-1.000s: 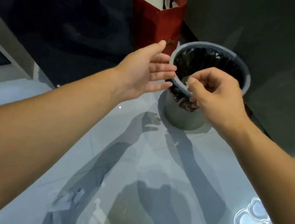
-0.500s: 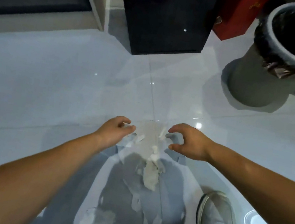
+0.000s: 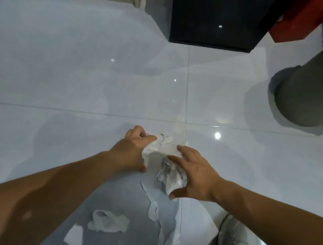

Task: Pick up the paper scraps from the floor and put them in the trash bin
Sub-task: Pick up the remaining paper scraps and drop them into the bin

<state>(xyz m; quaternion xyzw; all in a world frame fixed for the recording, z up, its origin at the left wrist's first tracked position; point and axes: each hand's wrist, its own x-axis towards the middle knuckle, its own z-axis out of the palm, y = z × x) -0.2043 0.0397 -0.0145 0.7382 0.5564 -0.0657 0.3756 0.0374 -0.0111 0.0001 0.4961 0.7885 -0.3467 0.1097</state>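
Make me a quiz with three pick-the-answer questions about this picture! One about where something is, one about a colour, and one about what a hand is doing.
1. Where is the trash bin?
A. in the middle of the view
B. at the upper right of the view
C. at the lower left of the view

2. What colour is the bag beside the black cabinet?
A. blue
B. red
C. yellow

3. What is the left hand doing?
A. waving in the air
B. lying flat and empty
C. gripping paper scraps

Answers:
1 B, the grey bin stands at the upper right edge.
2 B, a red corner shows between the cabinet and the bin.
3 C, its fingers curl round white paper.
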